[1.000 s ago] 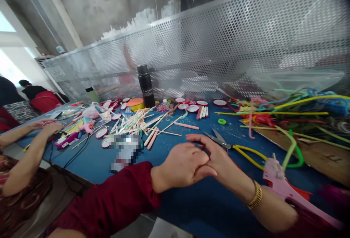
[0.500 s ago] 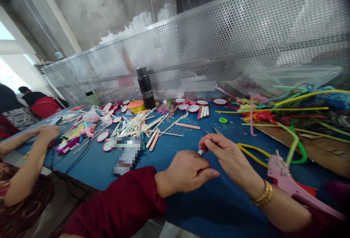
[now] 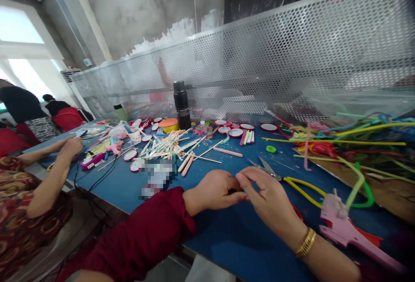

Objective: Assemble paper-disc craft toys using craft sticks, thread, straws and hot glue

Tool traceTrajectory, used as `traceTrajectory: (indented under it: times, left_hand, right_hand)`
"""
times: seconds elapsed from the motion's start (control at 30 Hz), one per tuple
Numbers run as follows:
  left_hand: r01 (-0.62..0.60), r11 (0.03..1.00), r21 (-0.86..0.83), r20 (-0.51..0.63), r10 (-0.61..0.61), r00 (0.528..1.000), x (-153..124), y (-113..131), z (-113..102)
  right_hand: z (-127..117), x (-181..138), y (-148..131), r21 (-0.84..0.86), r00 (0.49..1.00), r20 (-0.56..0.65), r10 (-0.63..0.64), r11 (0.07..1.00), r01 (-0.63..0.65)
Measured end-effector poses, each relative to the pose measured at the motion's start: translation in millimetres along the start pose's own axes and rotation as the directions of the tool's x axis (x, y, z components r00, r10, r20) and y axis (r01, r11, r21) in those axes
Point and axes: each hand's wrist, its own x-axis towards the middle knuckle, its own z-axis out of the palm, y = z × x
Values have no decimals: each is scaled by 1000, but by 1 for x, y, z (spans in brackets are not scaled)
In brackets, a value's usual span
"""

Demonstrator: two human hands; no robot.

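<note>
My left hand (image 3: 215, 191) and my right hand (image 3: 266, 195) meet above the blue table (image 3: 223, 247), fingertips touching. Both hands are closed in a pinch, and whatever lies between the fingers is hidden. A gold bracelet (image 3: 306, 243) circles my right wrist. Just beyond the right hand, scissors (image 3: 274, 173) with yellow handles lie on the table with their blades spread. A pink glue gun (image 3: 337, 219) rests right of my right forearm, next to a bent green fuzzy stem (image 3: 354, 184).
Wooden sticks (image 3: 168, 147) lie heaped beyond my left hand, near a black bottle (image 3: 182, 107). Round red-rimmed white discs (image 3: 247, 126) line the back. Colourful stems cover cardboard (image 3: 372, 191) on the right. A perforated metal screen (image 3: 275, 52) stands behind. A co-worker's hand (image 3: 73, 145) is at left.
My hands have drawn together, and the small white piece seen between them before is now out of sight. The scissors show more fully. The whole view has shifted slightly.
</note>
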Motion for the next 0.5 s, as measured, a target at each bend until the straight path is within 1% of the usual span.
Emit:
traceTrajectory:
  times: [0.07, 0.13, 0.2, 0.27, 0.33, 0.37, 0.4, 0.47, 0.5]
  left_hand:
    - [33, 999, 27, 8, -33, 999, -1, 1, -4]
    - [96, 993, 63, 11, -97, 995, 0, -2, -11]
    - [190, 976, 105, 7, -192, 981, 6, -12, -21]
    - [270, 952, 145, -5, -272, 962, 23, -29, -32]
    - [381, 911, 158, -94, -370, 924, 49, -52, -41]
    - [431, 890, 148, -146, -411, 900, 64, -63, -44]
    - [492, 860, 135, -186, -465, 865, 80, -73, -46]
    - [584, 807, 82, -212, -559, 802, 108, -89, -44]
    - [611, 791, 24, -220, -592, 775, 119, -94, -42]
  right_hand:
    - [-1, 2, 1, -54, 1000, 4, -27, 998, 27]
    - [-3, 5, 3, -117, 999, -13, -40, 992, 39]
    - [-4, 8, 7, -182, 998, -47, -47, 983, 38]
    - [-4, 11, 11, -235, 996, -71, -54, 971, 36]
    - [-3, 13, 14, -263, 996, -72, -59, 964, 38]
    - [-2, 13, 14, -265, 996, -62, -61, 963, 42]
    - [-1, 13, 14, -262, 997, -47, -63, 964, 49]
    - [0, 12, 12, -243, 997, -12, -75, 968, 70]
    - [0, 10, 11, -232, 997, 4, -83, 969, 82]
